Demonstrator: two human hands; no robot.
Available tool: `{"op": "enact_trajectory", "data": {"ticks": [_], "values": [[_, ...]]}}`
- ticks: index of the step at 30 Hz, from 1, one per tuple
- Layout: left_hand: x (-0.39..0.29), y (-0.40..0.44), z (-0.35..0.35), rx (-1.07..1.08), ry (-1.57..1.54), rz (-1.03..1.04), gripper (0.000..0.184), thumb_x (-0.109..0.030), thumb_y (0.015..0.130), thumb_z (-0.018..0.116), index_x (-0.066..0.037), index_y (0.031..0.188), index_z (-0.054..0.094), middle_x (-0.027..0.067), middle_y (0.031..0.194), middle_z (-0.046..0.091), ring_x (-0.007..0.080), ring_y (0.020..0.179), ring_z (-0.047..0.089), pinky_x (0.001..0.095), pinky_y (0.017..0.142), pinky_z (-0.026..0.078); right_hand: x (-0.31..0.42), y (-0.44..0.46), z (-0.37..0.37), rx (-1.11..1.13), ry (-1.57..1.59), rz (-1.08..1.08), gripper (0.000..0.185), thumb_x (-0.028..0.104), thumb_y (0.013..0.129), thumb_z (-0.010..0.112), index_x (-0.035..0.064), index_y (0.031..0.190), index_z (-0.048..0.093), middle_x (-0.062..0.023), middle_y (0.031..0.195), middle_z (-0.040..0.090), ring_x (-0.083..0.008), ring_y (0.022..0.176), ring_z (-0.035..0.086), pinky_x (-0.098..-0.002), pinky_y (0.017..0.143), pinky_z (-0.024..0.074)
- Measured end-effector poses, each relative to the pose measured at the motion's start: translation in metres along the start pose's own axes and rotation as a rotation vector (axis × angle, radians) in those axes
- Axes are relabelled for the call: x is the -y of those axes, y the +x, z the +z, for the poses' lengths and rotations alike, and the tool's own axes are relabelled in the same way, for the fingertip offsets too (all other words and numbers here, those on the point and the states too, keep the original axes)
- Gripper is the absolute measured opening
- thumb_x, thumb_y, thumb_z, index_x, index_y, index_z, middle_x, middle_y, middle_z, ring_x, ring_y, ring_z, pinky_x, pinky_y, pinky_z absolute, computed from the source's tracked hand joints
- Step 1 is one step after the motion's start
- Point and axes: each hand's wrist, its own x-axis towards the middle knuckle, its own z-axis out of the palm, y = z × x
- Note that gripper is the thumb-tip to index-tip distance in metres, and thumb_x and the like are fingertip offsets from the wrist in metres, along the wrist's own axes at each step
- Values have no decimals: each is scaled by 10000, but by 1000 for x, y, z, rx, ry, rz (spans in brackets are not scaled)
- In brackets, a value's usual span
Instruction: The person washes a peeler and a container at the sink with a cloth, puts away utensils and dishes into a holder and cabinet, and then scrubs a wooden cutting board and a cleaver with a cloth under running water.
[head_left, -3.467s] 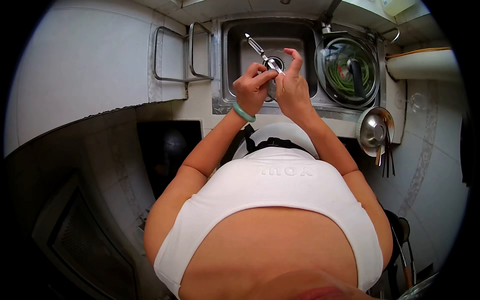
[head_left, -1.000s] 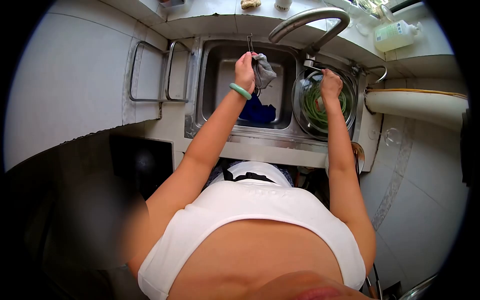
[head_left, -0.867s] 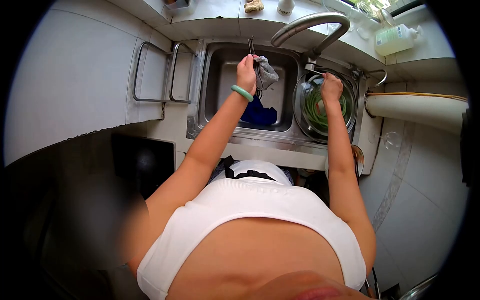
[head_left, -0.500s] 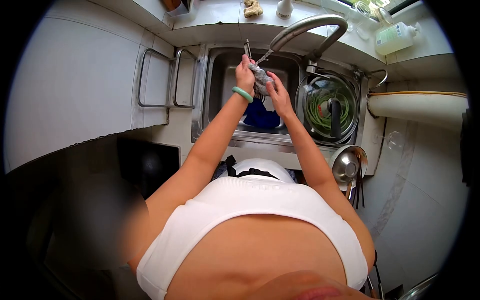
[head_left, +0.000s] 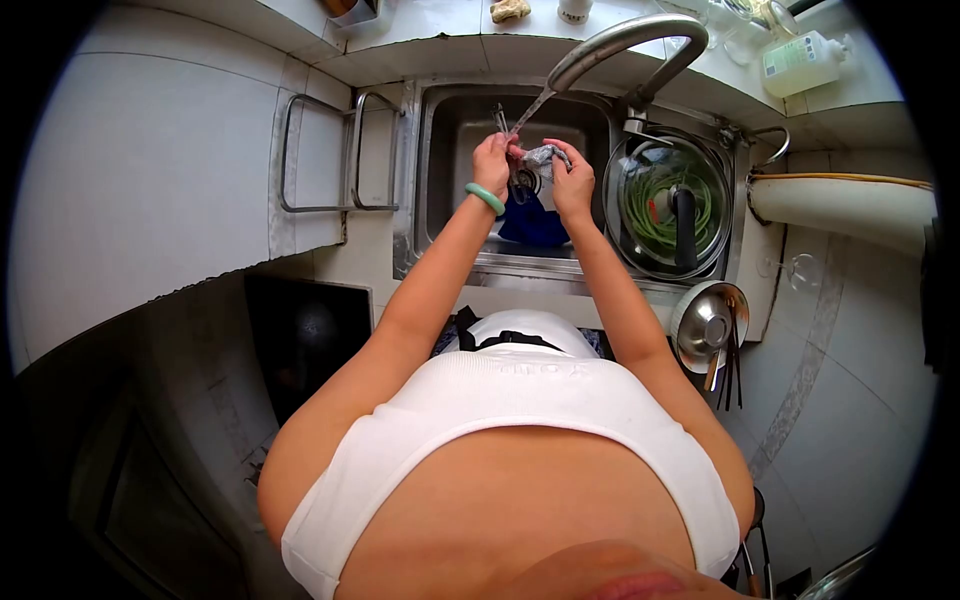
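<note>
Left-hand fingers (head_left: 494, 146) grasp a slim silver metal peeler (head_left: 501, 119) pointing lengthwise away from the body, left of the mouth of the curved grey metal tap (head_left: 600, 48), while the farther right-hand fingers (head_left: 571, 158) pinch crumpled grey mesh cloth (head_left: 543, 156) bodyward of that mouth.

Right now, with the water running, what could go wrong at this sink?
The metal peeler could slip from the left hand, since the running water falls right at those fingers. The grey cloth in the right hand might drop. The blue cloth, lying close to the drain, might partly block it.
</note>
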Motion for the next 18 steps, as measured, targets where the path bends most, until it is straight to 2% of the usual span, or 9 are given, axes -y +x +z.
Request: {"op": "enact_trajectory", "data": {"ticks": [2,3,5,6,8,11,13,16,18], "values": [[-8,-8,0,-122,85,-112,304,-249,1001,362,-20,1066,551,53,736,521,121,558,508,239,485,427,-2,11,2,-92,65,-11,160,116,860,551,38,963,645,-63,818,652,-136,763,596,-274,712,463],[-11,-9,-3,-127,88,-110,304,-249,1001,362,-20,1066,551,53,736,521,121,558,508,239,485,427,-2,17,1,-100,67,-5,201,192,886,549,24,948,641,-43,813,645,-117,741,574,-272,685,455],[-14,-14,-10,-54,-142,-241,299,-240,1003,348,-42,1134,530,18,675,440,82,500,392,218,412,337,-25,30,3,73,342,64,193,161,911,519,18,973,632,-8,849,624,-68,782,530,-227,723,425],[-22,-20,-5,-82,-192,-303,284,-232,1002,351,-59,1157,514,2,661,400,66,484,304,198,405,289,-34,31,9,71,345,66,193,161,911,519,18,973,632,-8,849,624,-68,782,530,-227,723,425],[-28,-27,-7,-34,-228,-339,275,-231,1002,351,-75,1161,513,1,665,404,63,486,310,191,404,285,-36,30,20,116,275,107,223,220,890,566,18,941,644,-4,810,634,-88,744,555,-251,687,441],[-33,-35,-7,14,-280,-412,255,-235,1002,357,-117,1173,504,-6,674,406,56,492,315,174,400,273,-18,14,24,155,209,92,221,224,896,575,23,950,648,0,818,637,-83,767,553,-241,717,436],[-31,-39,-11,64,-230,-422,194,-256,997,378,-148,1100,501,12,668,417,68,472,315,191,394,257,-28,16,27,155,212,96,189,191,887,597,32,974,653,-2,825,642,-78,777,554,-236,729,440],[-36,-49,-13,65,-191,-405,208,-272,994,390,-134,1100,504,9,665,418,63,469,314,186,395,253,-29,16,30,118,268,109,199,178,868,622,48,1014,660,-15,862,646,-86,788,563,-238,735,448],[-40,-54,-13,69,-158,-388,210,-275,993,394,-126,1092,504,8,663,420,61,468,315,184,395,250,-26,19,31,153,512,133,230,185,850,649,58,1041,665,-25,916,647,-92,812,572,-242,752,451]]}}
